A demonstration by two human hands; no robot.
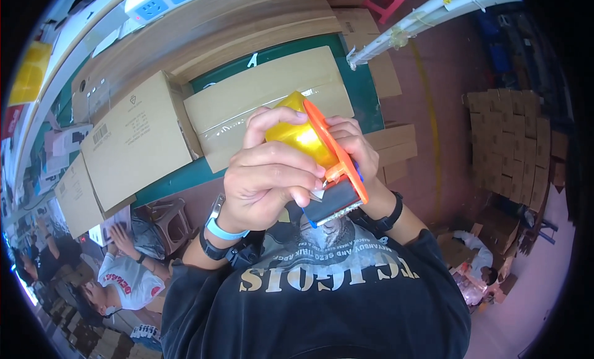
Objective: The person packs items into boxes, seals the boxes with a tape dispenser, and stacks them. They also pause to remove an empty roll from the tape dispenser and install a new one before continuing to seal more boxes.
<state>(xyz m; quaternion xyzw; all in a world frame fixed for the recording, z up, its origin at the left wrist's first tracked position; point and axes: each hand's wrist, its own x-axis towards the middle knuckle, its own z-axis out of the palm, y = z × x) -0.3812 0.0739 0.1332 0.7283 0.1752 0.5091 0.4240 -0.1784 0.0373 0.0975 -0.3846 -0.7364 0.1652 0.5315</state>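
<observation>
Above my chest I hold a tape dispenser (344,160) with an orange frame, loaded with a roll of glossy yellow packing tape (302,142). My left hand (263,173) is closed at the roll's left side, its upper fingers lying against the tape. Its thumb and a finger pinch a small pale tape end (318,194) beside the dispenser's dark plate. My right hand (356,145) is closed around the far side of the dispenser; the frame partly hides its fingers. A toothed metal edge (339,215) faces me at the dispenser's lower end.
A taped carton (266,105) lies on the green-topped table (371,105) beyond my hands. Left of it stands another carton (133,139) with raised flaps. A white pole (427,18) rises at the upper right. Another person (133,275) works at left; stacked cartons (510,142) stand at right.
</observation>
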